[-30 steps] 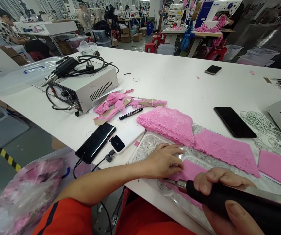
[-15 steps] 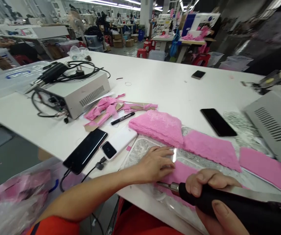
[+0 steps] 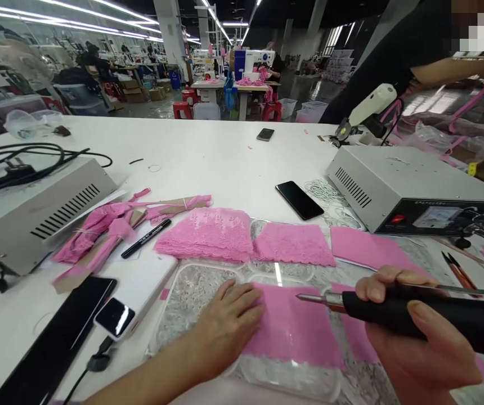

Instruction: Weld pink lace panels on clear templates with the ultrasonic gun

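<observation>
My left hand [image 3: 229, 323] lies flat on the left edge of a pink fabric piece [image 3: 292, 326], fingers stretched out. The fabric is spread over a clear plastic template [image 3: 200, 281] on a grey marbled surface. In my right hand [image 3: 419, 332] is a black-handled tool [image 3: 431, 315] with a pointed metal tip, gripped with the fingers wrapped round it. Its tip points left, over the fabric; I cannot tell whether it touches. Behind lie a stack of pink lace pieces [image 3: 208, 233], a smaller lace piece [image 3: 295, 243] and a plain pink piece [image 3: 372, 247].
At left are a grey metal box [image 3: 68, 208], pink scraps [image 3: 107, 225], a marker [image 3: 146, 238], a large phone [image 3: 60, 343] and a white power bank [image 3: 153, 281]. A black phone [image 3: 299, 199] and a control box [image 3: 419, 180] stand right. A person in black [image 3: 394, 50] is behind.
The view has swung to the right. The tool's tip, earlier by my left fingertips near the fabric's lower edge, is now farther right over the fabric. My left hand still lies flat.
</observation>
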Motion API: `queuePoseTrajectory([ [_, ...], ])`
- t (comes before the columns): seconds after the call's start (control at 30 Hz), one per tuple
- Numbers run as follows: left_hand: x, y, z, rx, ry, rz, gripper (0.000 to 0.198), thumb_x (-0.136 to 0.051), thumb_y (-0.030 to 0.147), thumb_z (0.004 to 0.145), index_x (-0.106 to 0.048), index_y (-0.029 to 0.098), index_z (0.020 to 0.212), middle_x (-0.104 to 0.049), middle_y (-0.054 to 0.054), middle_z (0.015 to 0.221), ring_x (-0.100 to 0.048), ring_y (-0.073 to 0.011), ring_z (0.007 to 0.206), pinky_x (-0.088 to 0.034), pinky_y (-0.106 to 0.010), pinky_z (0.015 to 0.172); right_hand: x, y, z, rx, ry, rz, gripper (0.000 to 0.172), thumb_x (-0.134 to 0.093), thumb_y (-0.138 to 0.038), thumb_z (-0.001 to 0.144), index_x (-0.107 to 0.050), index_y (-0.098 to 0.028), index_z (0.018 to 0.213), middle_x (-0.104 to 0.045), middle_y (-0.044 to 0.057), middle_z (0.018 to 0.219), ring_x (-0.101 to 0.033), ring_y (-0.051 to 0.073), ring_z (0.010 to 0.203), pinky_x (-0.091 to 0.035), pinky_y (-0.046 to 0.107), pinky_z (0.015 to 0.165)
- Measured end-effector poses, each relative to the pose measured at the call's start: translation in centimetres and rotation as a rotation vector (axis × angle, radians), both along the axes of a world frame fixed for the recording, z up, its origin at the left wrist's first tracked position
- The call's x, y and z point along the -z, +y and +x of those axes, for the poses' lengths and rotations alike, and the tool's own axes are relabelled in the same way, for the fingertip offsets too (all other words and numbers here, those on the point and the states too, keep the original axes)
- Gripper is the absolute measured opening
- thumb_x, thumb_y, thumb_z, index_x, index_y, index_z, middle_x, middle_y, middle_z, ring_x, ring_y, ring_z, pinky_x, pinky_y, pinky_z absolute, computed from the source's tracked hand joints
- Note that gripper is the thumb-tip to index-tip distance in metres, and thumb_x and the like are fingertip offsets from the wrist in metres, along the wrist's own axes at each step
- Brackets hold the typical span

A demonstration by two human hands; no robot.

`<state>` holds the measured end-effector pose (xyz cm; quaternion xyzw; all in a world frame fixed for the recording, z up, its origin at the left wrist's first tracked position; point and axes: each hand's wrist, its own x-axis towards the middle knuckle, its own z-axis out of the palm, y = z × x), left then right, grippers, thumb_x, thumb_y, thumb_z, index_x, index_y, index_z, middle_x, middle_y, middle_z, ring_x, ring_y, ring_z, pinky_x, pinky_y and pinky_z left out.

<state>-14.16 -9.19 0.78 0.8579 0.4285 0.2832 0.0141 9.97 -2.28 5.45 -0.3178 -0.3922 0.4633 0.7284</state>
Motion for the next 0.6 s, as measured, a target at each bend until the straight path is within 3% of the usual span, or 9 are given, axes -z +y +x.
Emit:
queuePoseTrajectory([
  [0.2, 0.4, 0.2, 0.2, -0.028, 0.126, 0.043, 0.024, -0.044, 0.025, 0.103, -0.064, 0.016, 0.112, -0.068, -0.007, 0.123, -0.059, -0.0226, 0.122, -0.030, -0.049, 0.117, 0.6, 0.1, 0.8, -0.017, 0.015, 0.004, 0.016, -0.072, -0.026, 0.065, -0.070, -0.020, 0.080, -0.059, 0.001, 0.077, -0.054, 0.012, 0.054, -0.051, 0.033, 0.049],
  [0.43, -0.5, 0.1, 0.7, 0.040, 0.208, 0.069, 0.026, -0.044, 0.023, 0.102, -0.065, 0.017, 0.116, -0.066, -0.005, 0.127, -0.055, -0.0209, 0.128, -0.013, -0.047, 0.123, 0.6, 0.7, 1.9, 0.076, -0.047, 0.038, 0.012, -0.066, -0.023, 0.068, -0.068, -0.021, 0.080, -0.057, 0.002, 0.076, -0.054, 0.013, 0.055, -0.050, 0.032, 0.050],
  [0.6, 0.5, -0.2, 1.2, 0.116, 0.243, 0.126, 0.027, -0.046, 0.022, 0.100, -0.065, 0.016, 0.119, -0.062, -0.008, 0.134, -0.050, -0.0219, 0.134, -0.012, -0.049, 0.123, 1.3, 0.6, 2.7, 0.076, -0.122, 0.059, 0.013, -0.063, -0.023, 0.072, -0.066, -0.021, 0.084, -0.057, 0.002, 0.082, -0.056, 0.012, 0.056, -0.051, 0.033, 0.054],
])
